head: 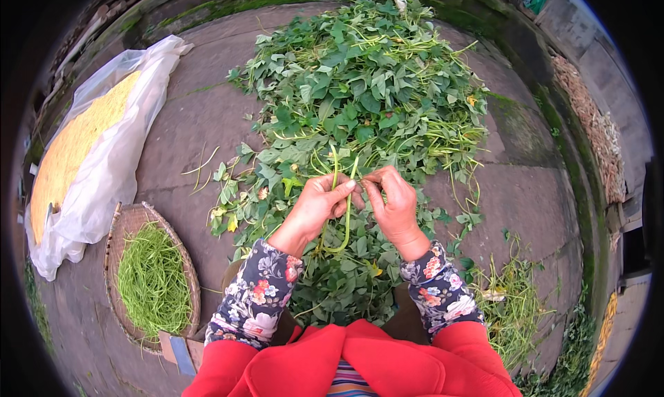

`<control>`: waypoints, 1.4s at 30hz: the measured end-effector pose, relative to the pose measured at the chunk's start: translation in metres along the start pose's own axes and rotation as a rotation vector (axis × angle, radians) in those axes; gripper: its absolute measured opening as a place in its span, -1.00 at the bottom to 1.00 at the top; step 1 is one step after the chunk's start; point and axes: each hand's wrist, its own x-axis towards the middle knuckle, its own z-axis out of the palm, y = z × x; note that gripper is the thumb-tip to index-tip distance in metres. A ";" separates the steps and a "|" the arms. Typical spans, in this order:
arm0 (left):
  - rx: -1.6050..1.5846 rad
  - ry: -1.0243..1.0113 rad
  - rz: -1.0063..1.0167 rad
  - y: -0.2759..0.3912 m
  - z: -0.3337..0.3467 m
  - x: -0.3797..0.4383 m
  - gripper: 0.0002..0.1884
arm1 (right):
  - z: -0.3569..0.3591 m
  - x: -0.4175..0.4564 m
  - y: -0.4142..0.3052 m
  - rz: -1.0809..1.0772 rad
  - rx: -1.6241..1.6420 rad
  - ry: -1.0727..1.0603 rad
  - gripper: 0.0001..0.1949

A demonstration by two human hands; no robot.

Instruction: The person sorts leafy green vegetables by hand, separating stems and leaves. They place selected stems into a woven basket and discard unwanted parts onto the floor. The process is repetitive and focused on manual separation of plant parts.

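Observation:
My left hand (328, 200) is closed on pale green leaf stalks (348, 226) that stick up past the thumb and curve down below the palm. Close beside it on the right, my right hand (391, 202) has thumb and forefinger nearly together by the stalks; whether something thin is between them cannot be made out. In front of both hands lies a large heap of leafy green vines (363, 86), with more leaves between the knees. A woven bamboo basket (115, 272) at the left holds a pile of stripped green stalks (154, 283).
Yellow grain (83, 148) lies on a white plastic sheet (122, 163) at the far left. Loose stalks and scraps (511, 303) are on the paving at the right. A mossy stone edge (563, 153) curves around the right and back. A small board (181, 353) touches the basket's near end.

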 end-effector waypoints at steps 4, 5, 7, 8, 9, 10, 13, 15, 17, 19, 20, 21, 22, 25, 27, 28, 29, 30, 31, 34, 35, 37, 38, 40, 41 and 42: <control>-0.045 0.105 0.070 0.001 -0.010 0.002 -0.83 | 0.002 -0.002 -0.003 0.015 0.025 -0.032 -0.87; -0.049 0.133 0.092 0.002 -0.013 0.002 -0.83 | 0.002 -0.003 -0.004 0.022 0.032 -0.039 -0.87; -0.017 0.167 0.103 0.007 -0.013 0.002 -0.82 | 0.001 -0.002 -0.004 0.034 0.046 -0.053 -0.86; -0.011 0.182 0.113 0.007 -0.011 0.002 -0.82 | 0.001 -0.004 -0.005 0.058 0.055 -0.053 -0.86; -0.004 0.198 0.123 0.007 -0.011 0.001 -0.82 | 0.001 -0.004 -0.004 0.052 0.056 -0.056 -0.86; 0.015 0.198 0.092 0.006 -0.014 0.001 -0.81 | 0.001 -0.004 -0.004 0.045 0.057 -0.059 -0.86; -0.019 0.200 0.035 0.008 -0.017 -0.002 -0.80 | 0.001 -0.003 -0.006 0.029 0.048 -0.078 -0.86; -0.119 0.199 0.071 0.012 -0.018 -0.003 -0.80 | 0.002 -0.003 -0.006 0.018 0.046 -0.086 -0.87; -0.221 0.197 0.107 0.017 -0.018 -0.003 -0.79 | 0.000 -0.004 -0.005 0.023 0.046 -0.088 -0.87; -0.254 0.212 0.138 0.022 -0.030 -0.003 -0.77 | -0.001 -0.004 -0.005 0.033 0.052 -0.087 -0.87; -0.295 0.209 0.178 0.024 -0.037 -0.004 -0.77 | -0.002 -0.005 -0.005 0.044 0.056 -0.087 -0.87; -0.333 0.206 0.220 0.027 -0.043 -0.005 -0.76 | -0.003 -0.005 -0.004 0.054 0.061 -0.085 -0.87; -0.352 0.217 0.267 0.029 -0.048 -0.004 -0.75 | -0.004 -0.006 -0.001 0.056 0.051 -0.071 -0.87; -0.432 0.331 0.371 0.034 -0.063 -0.005 -0.76 | -0.007 -0.006 0.002 0.089 0.049 -0.082 -0.89; -0.470 0.374 0.417 0.038 -0.073 -0.007 -0.76 | -0.008 -0.006 0.001 0.096 0.054 -0.078 -0.90; -0.480 0.394 0.442 0.040 -0.078 -0.008 -0.75 | -0.009 -0.005 0.000 0.102 0.059 -0.077 -0.90; -0.491 0.414 0.467 0.042 -0.082 -0.009 -0.75 | -0.010 -0.004 0.000 0.107 0.065 -0.077 -0.90; -0.498 0.431 0.490 0.042 -0.086 -0.010 -0.75 | -0.009 -0.006 0.001 0.122 0.079 -0.071 -0.90; -0.505 0.448 0.512 0.043 -0.090 -0.011 -0.74 | -0.010 -0.006 0.001 0.123 0.073 -0.076 -0.90; -0.526 0.519 0.564 0.048 -0.101 -0.015 -0.74 | -0.012 -0.007 0.001 0.121 0.051 -0.092 -0.90; -0.533 0.547 0.579 0.050 -0.105 -0.017 -0.74 | -0.012 -0.008 0.001 0.116 0.046 -0.094 -0.90; -0.549 0.565 0.624 0.050 -0.118 -0.020 -0.75 | -0.011 -0.009 0.002 0.100 0.041 -0.100 -0.90; -0.560 0.579 0.643 0.050 -0.125 -0.022 -0.74 | -0.010 -0.010 0.003 0.098 0.041 -0.102 -0.90; -0.598 0.594 0.682 0.052 -0.134 -0.025 -0.75 | -0.011 -0.013 0.005 0.120 0.029 -0.116 -0.93; -0.616 0.600 0.701 0.053 -0.138 -0.026 -0.76 | -0.012 -0.014 0.006 0.131 0.023 -0.123 -0.94; -0.636 0.606 0.718 0.054 -0.141 -0.028 -0.77 | -0.013 -0.013 0.005 0.132 0.027 -0.135 -0.94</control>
